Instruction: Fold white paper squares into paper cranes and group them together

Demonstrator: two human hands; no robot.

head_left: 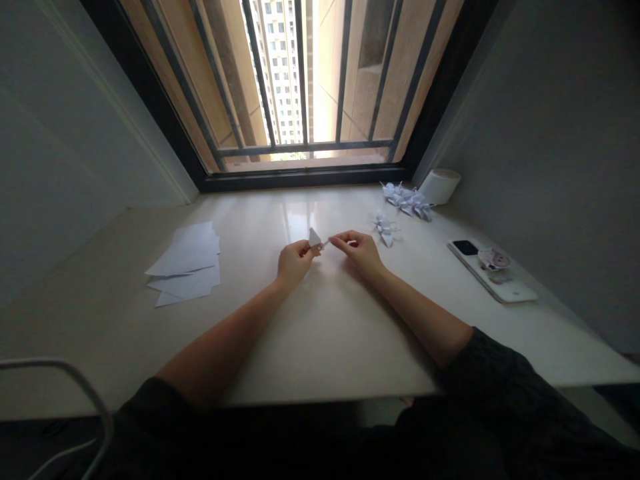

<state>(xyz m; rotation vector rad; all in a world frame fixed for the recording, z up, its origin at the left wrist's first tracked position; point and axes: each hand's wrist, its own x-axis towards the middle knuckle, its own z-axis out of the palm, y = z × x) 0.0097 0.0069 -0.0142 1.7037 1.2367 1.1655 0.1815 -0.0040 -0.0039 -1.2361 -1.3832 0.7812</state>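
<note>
Near the left edge of the worktop (320, 333) lies a fanned pile of loose paper sheets (187, 263), flat and well apart from both hands. At the centre of the worktop, toward its far edge, the left hand (295, 261) rests on the surface with thumb and forefinger closed on the folded paper piece (315, 238), which stands just above the surface between the two hands with one pointed flap raised. The right hand (361, 252) meets it from the other side, fingertips pinched on the narrow end of the same piece; the hands are thus drawn close together, both clamped on one item. Judged from its look, the piece is very light, thin and stiff only along its creases; it should crush or tear under a hard grip, so hold is best taken at the layered folds, not at the single-ply flap. Just beside the right hand, on its far side, sits a single folded paper figure (384, 229). Near the far right corner lies a cluster of folded paper figures (407, 200), touching or nearly touching a white cylinder (440, 185). Along the right edge lies a phone (493, 270), flat, with a round sticker or grip on its back.
</note>
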